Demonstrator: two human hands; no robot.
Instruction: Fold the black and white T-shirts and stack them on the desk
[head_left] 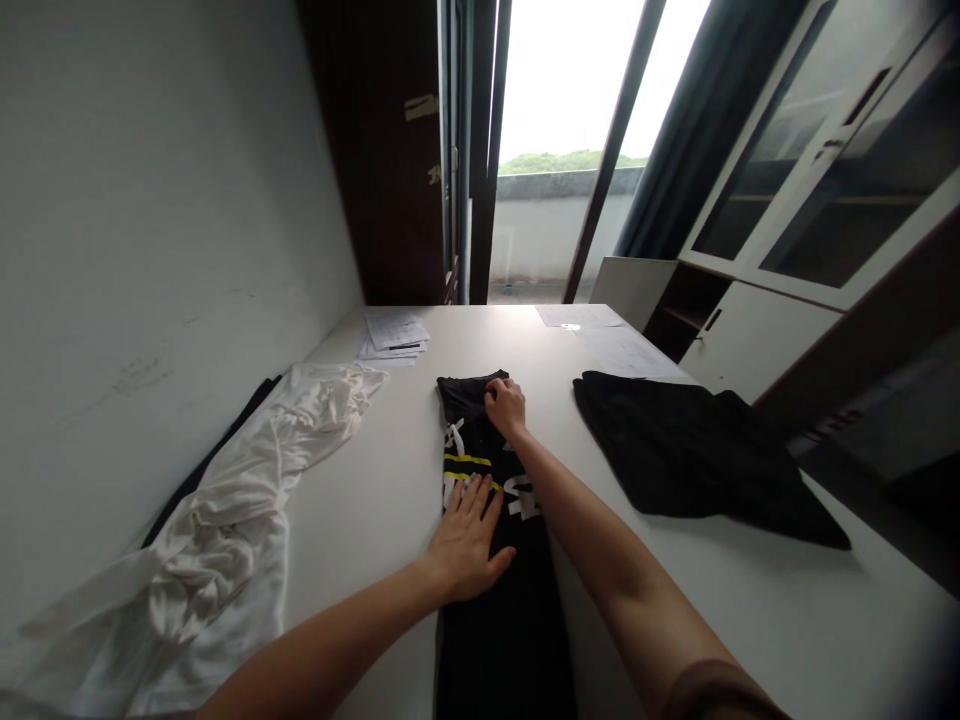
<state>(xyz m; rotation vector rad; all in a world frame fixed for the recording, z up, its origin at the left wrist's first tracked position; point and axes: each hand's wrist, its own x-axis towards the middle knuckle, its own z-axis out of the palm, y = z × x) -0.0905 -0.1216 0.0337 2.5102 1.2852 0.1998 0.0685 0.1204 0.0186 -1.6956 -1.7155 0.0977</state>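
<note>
Soft, light and easily creased

A broad white smooth-topped table carries everything here. Along its left side lies a crumpled white thin-fabric garment; to the right, a flat folded black cloth piece. Between them, a long narrow black fabric garment with printed markings runs from the near edge toward the middle. It should be light, limp and hard to damage, likely to slide on the slick top; both long edges, or the far end's corners, look the best holds. The left hand lies open, palm down, fingers spread across it. The right hand curls at the far end's right edge; whether it pinches fabric I cannot tell. Smallest are the yellow stripes.
</note>
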